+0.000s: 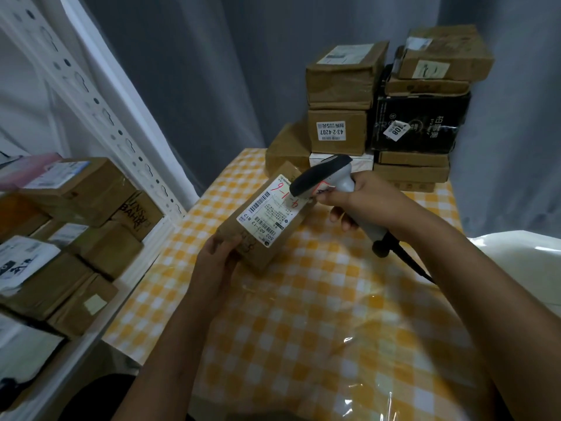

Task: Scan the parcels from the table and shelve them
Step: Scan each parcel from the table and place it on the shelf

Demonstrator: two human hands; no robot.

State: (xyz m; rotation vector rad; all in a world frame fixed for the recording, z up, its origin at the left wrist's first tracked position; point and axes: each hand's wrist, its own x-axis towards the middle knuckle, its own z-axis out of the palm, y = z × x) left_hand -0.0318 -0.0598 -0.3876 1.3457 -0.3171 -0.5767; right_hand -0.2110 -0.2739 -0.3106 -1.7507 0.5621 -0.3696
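A brown cardboard parcel [258,226] with a white shipping label and red handwriting is tilted above the table. My left hand [218,253] grips its near end. My right hand [361,199] holds a grey handheld barcode scanner [331,180] by its handle. The scanner's dark head hovers just over the label's far end, hiding part of it. Its black cable trails off to the right.
The table [318,314] wears a yellow checked cloth under clear plastic. Several parcels [388,110] are stacked at its far end, one of them black. A white metal shelf [100,110] on the left holds several boxes [76,189]. Grey curtains hang behind.
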